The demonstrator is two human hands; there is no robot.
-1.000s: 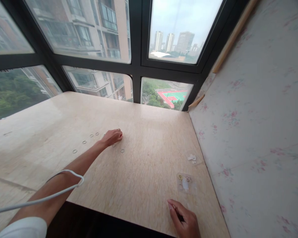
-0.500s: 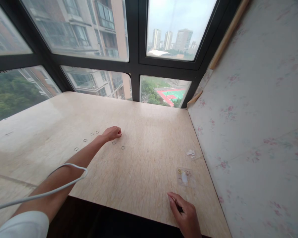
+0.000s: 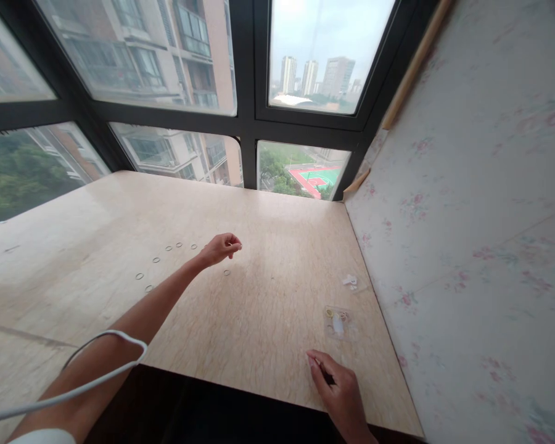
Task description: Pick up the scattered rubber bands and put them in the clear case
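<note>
Ring [image 3: 148, 287] partly behind left forearm [image 3: 163, 303]

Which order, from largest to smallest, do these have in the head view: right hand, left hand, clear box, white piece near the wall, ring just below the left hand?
1. Right hand; it looks nearer the camera
2. Left hand and clear box: too alike to rank
3. White piece
4. Ring

Along the middle of the bench [image 3: 259, 320], passage is left open, bounded by rings [image 3: 156, 263] leftward and a clear box [image 3: 347, 332] rightward.
</note>
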